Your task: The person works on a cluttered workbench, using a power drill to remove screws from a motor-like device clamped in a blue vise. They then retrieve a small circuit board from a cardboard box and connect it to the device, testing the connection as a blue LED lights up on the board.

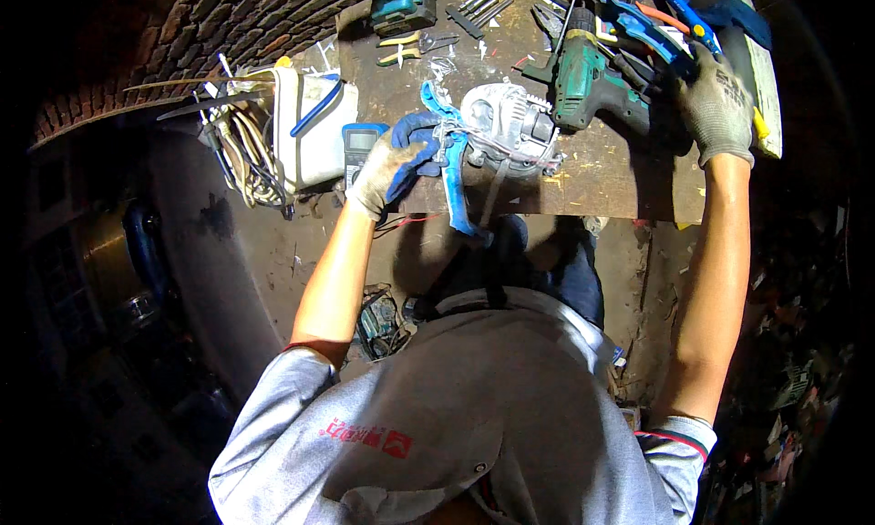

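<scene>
In the upper middle of the frame, the gloved left hand [397,165] has its fingers closed around a blue part [453,188]; a grey housing [506,115] lies just right of it, a meter [363,142] to its left; the right hand [715,106], upper right, reaches among tools [638,24] near a green drill [583,83]; whether its fingers hold anything, I cannot tell.

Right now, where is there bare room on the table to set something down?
The front strip of the table, below the drill; a smaller patch between the yellow pliers and meter. Crowded: around the right hand and the blue tool in the left hand.
</scene>
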Demonstrator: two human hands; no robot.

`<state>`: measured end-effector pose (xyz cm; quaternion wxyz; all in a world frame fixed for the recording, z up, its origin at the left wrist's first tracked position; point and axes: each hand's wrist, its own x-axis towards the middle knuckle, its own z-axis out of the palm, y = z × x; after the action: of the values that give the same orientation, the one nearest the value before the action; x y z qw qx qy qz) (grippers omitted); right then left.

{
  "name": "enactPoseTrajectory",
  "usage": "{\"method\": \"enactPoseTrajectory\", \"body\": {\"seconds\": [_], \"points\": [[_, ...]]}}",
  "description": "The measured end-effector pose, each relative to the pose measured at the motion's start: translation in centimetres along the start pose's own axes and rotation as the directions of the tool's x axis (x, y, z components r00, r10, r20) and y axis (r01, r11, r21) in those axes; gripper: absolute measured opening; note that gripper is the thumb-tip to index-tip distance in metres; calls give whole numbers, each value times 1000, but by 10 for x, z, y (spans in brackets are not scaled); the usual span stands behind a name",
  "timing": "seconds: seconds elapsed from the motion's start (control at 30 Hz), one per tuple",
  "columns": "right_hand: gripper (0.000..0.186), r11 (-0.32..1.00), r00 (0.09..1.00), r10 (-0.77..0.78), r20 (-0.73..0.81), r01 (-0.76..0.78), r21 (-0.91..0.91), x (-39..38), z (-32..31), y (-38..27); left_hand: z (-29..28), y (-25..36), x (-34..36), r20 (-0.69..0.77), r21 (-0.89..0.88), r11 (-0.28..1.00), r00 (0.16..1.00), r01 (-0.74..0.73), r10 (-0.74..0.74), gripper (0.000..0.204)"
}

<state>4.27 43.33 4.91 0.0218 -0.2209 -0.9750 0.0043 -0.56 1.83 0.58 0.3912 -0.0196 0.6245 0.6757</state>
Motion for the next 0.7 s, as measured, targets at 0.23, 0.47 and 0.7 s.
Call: {"method": "enactPoseTrajectory", "body": {"seconds": [0.23, 0.47, 0.7], "points": [[58, 883, 916, -362, -170, 396, 252, -43, 13, -24, 17, -5, -11, -130, 130, 987, 985, -95, 112, 54], [50, 887, 911, -407, 60, 410, -210, -48, 32, -54, 29, 2, -16, -152, 536, 827, 945, -168, 290, 51], [52, 893, 894, -442, -68, 431, -130, -38, 64, -47, 25, 0, -13, -148, 486, 868, 970, -99, 194, 50]]}}
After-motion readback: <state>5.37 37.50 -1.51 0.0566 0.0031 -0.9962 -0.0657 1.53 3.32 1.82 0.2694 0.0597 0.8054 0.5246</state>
